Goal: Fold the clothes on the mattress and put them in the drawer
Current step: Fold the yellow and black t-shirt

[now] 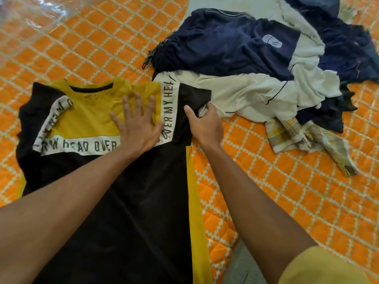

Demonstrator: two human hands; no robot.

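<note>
A black and yellow T-shirt [86, 117] with white lettered bands lies spread flat on the orange quilted mattress [287, 191], collar away from me. My left hand [139, 126] presses flat on its yellow chest, fingers spread. My right hand [205, 124] grips the black right sleeve, bunching the cloth in its fingers. A heap of unfolded clothes lies to the right: a navy garment [225, 44] with a crest on top, a white garment [256, 93] under it, more dark blue cloth [348, 50] behind. No drawer is in view.
A yellow checked cloth [307, 138] lies crumpled at the near side of the heap. Clear plastic wrap [37, 15] covers the mattress at the far left. A grey strip [240, 263] shows beside my right arm near the bottom edge.
</note>
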